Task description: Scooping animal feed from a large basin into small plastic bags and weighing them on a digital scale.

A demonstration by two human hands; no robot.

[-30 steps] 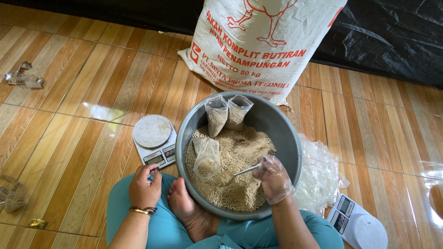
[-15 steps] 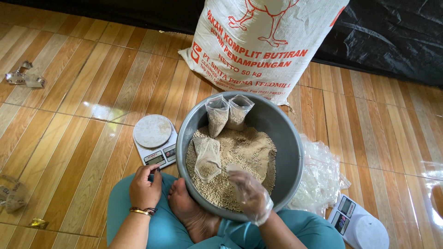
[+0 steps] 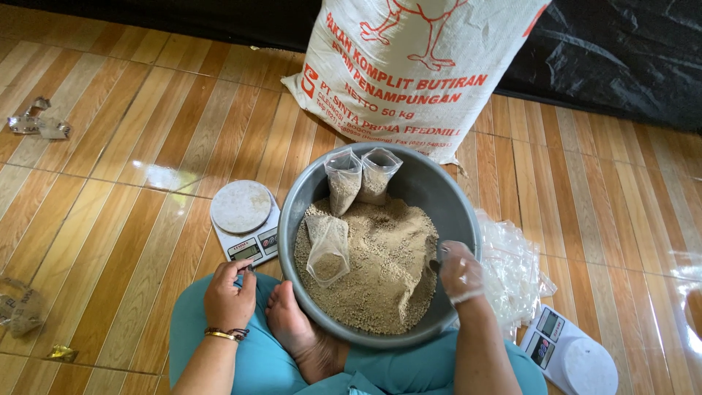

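Observation:
A grey metal basin (image 3: 439, 190) sits between my knees, about half full of tan feed granules (image 3: 380, 263). Two filled clear bags (image 3: 362, 179) lean on its far wall, and a third clear bag (image 3: 327, 249) lies on the granules. My right hand (image 3: 459, 272), in a thin clear glove, is inside the basin at its right wall, fingers curled around a scoop handle that is mostly hidden. My left hand (image 3: 229, 295) rests on my knee, fingertips touching the front edge of a small white kitchen scale (image 3: 245, 218).
A large white woven sack (image 3: 417, 66) with red print stands behind the basin. A pile of empty clear bags (image 3: 512, 271) lies to the right, with a second white scale (image 3: 570, 351) beyond. Plastic scraps (image 3: 36, 124) lie at far left. Black sheet (image 3: 614, 51) at the back.
My right hand swept from the basin's middle down to its near rim, then moved up to the right wall. The left hand stayed at the scale.

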